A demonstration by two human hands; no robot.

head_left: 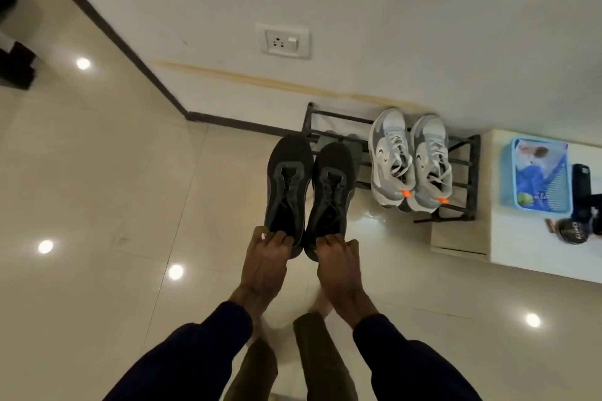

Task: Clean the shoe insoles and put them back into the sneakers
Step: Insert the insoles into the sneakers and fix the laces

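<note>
I am holding a pair of black mesh lace-up sneakers out in front of me, one in each hand, toes pointing away from me toward the wall. My left hand [265, 265] is clenched around the heel of the left black sneaker [288, 187], fingers hooked over the collar. My right hand [338, 270] grips the heel of the right black sneaker [330, 195] the same way. The two shoes sit side by side, nearly touching along their inner edges, above the glossy cream tile floor [97, 189]. I cannot tell whether the insoles are inside them; the openings are dark.

Just beyond the toes stands a black metal shoe rack [469, 172] against the white wall [391, 10]. A pair of grey and white sneakers with orange heel tabs [410, 163] rests on its top tier. To the right of the rack is a white counter [521, 247] carrying a light blue plastic basket [539, 172]. A white wall socket [282, 41] sits above the rack.
</note>
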